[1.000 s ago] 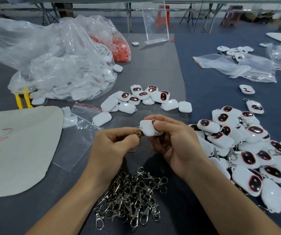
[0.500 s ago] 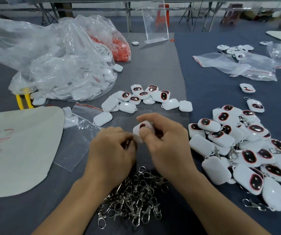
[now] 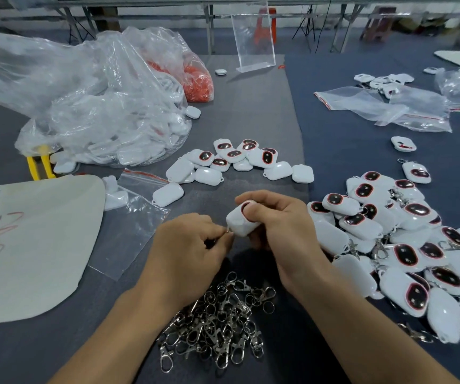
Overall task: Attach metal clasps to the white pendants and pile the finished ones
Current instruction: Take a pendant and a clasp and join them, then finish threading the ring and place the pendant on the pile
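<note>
The right hand (image 3: 281,225) gripped a white rounded plastic pendant (image 3: 241,221) just above the grey table mat (image 3: 251,106), the thumb pressed on its dark, red-rimmed face; the left hand (image 3: 190,245) pinched a small silver metal clasp (image 3: 230,231) between thumb and forefinger, right at the pendant's lower corner; the fingers hid most of the clasp, so it could not be told whether its ring was already through the loop; this piece was judged to be mid-attachment and not yet ready to pile

To the right lay a broad heap of finished pendants (image 3: 406,245), clasps showing among them, so a good share of the job looked done; much was left, though: a loose cluster of bare pendants (image 3: 231,162) sat beyond the hands, a large clear plastic bag (image 3: 107,112) on the left appeared to hold many more white ones, and a tangle of spare silver clasps (image 3: 217,320) lay near the wrists; by these signs the task seemed to be somewhere in its middle, with the held pendant next due for the heap on the right
</note>
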{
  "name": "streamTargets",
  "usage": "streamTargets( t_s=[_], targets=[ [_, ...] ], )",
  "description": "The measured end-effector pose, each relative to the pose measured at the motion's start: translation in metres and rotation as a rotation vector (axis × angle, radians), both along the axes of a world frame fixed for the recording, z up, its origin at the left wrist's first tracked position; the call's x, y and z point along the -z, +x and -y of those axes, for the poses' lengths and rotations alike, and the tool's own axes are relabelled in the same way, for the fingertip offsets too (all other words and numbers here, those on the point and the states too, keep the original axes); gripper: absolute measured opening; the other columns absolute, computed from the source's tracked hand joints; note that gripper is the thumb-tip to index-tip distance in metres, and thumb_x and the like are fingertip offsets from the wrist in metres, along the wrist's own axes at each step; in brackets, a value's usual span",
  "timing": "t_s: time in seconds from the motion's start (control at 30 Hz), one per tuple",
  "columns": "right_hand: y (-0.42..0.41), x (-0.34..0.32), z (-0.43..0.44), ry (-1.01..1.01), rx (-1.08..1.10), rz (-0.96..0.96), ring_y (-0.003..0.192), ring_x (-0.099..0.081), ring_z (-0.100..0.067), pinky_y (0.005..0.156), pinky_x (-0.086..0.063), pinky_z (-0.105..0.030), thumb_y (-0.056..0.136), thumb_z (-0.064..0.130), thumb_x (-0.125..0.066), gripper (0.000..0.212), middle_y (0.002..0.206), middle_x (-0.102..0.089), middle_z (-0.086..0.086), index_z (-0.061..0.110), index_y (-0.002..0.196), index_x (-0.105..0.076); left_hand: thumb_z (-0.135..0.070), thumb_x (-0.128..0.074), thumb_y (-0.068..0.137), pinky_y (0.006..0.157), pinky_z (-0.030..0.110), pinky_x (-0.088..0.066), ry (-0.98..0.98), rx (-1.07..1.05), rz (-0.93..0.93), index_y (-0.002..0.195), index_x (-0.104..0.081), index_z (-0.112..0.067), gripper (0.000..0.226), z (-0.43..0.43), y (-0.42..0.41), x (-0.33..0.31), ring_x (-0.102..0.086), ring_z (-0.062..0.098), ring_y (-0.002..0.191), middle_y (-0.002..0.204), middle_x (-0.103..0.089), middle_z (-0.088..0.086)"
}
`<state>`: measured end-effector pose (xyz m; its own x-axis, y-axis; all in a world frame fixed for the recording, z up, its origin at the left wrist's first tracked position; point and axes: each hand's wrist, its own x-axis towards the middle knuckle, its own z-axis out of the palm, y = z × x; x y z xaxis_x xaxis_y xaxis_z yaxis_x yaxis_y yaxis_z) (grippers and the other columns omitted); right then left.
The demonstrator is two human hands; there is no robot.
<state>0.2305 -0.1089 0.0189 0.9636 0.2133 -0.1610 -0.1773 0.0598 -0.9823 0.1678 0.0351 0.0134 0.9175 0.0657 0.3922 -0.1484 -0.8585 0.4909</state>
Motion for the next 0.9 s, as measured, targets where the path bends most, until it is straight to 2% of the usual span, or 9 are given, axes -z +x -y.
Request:
streamTargets(
  t_s=[0.07,0.2,0.37,0.47,0.53,0.6,0.67,0.77,0.9],
  targets=[
    [-0.003,0.004,-0.003,-0.205,0.059,0.185,0.061,-0.057,-0.006,0.06,-0.048,-0.025,0.09,0.011,-0.068,0.019,0.067,-0.068,0.008,0.025,0.085,-0.079,-0.025,-0.065,0.084,0.06,0.027,-0.025,0.204,0.011,0.04,0.059,-0.069,-0.015,0.027,0.001,0.001,0.0,-0.049,0.018,0.055,0.055,-0.052,-0.005],
    [-0.015,0.004,-0.008,-0.325,0.048,0.487,0.051,-0.053,-0.001,0.052,-0.04,-0.01,0.086,0.013,-0.068,0.018,0.061,-0.065,0.011,0.029,0.09,-0.077,-0.02,-0.066,0.075,0.058,0.034,-0.036,0.344,0.013,0.061,0.058,-0.065,-0.015,0.018,0.003,-0.001,0.003,-0.048,0.025,0.053,0.055,-0.05,0.001],
    [-0.01,-0.005,0.002,-0.327,0.025,0.472,0.066,-0.062,0.0,0.064,-0.045,-0.013,0.087,0.018,-0.066,0.019,0.072,-0.072,0.016,0.028,0.092,-0.081,-0.028,-0.077,0.08,0.071,0.034,-0.03,0.323,-0.108,0.066,0.067,-0.071,-0.022,0.015,-0.005,0.001,0.005,-0.057,0.022,0.056,0.06,-0.059,-0.006],
    [0.001,-0.015,0.016,-0.575,0.064,0.559,0.069,-0.062,-0.003,0.064,-0.045,-0.017,0.078,0.03,-0.055,0.023,0.069,-0.07,0.02,0.035,0.088,-0.076,-0.031,-0.088,0.074,0.078,0.035,-0.029,0.267,-0.153,0.049,0.076,-0.077,-0.025,0.013,-0.008,0.001,0.004,-0.061,0.019,0.06,0.063,-0.065,-0.008],
    [0.011,-0.02,0.029,-0.832,0.101,0.618,0.063,-0.06,-0.013,0.064,-0.046,-0.03,0.077,0.031,-0.047,0.026,0.063,-0.067,0.009,0.025,0.079,-0.072,-0.042,-0.082,0.079,0.081,0.034,-0.032,0.219,-0.155,0.02,0.077,-0.078,-0.027,0.015,-0.008,0.0,0.004,-0.06,0.015,0.062,0.064,-0.066,-0.01],
    [0.022,-0.022,0.042,-1.08,0.132,0.66,0.057,-0.051,-0.024,0.058,-0.036,-0.031,0.079,0.028,-0.046,0.029,0.054,-0.059,0.001,0.015,0.065,-0.068,-0.054,-0.073,0.082,0.082,0.025,-0.037,0.036,-0.107,-0.064,0.08,-0.079,-0.032,0.022,-0.006,-0.001,0.001,-0.058,0.001,0.066,0.068,-0.067,-0.015],
    [0.031,-0.023,0.052,-1.264,0.123,0.629,0.06,-0.046,-0.027,0.065,-0.035,-0.033,0.084,0.022,-0.053,0.028,0.054,-0.054,-0.003,0.012,0.06,-0.064,-0.057,-0.076,0.075,0.072,0.01,-0.04,-0.219,-0.008,-0.182,0.083,-0.079,-0.038,0.021,-0.002,-0.003,-0.001,-0.062,-0.001,0.073,0.074,-0.069,-0.019],
    [0.037,-0.023,0.058,-1.464,0.045,0.614,0.088,-0.049,-0.027,0.09,-0.027,-0.036,0.079,0.012,-0.061,0.015,0.077,-0.063,0.001,0.019,0.069,-0.07,-0.064,-0.076,0.063,0.069,0.009,-0.044,-0.347,0.214,-0.343,0.085,-0.079,-0.045,0.029,0.003,-0.005,-0.004,-0.065,0.002,0.078,0.085,-0.07,-0.02],
    [0.032,-0.019,0.051,-1.42,0.121,0.736,0.11,-0.052,-0.031,0.099,-0.022,-0.034,0.067,-0.005,-0.068,0.027,0.111,-0.07,-0.003,0.015,0.083,-0.079,-0.064,-0.079,0.053,0.082,0.001,-0.03,-0.095,0.35,-0.424,0.093,-0.075,-0.054,0.041,-0.002,-0.004,-0.008,-0.056,-0.01,0.101,0.102,-0.062,-0.031]
  ],
)
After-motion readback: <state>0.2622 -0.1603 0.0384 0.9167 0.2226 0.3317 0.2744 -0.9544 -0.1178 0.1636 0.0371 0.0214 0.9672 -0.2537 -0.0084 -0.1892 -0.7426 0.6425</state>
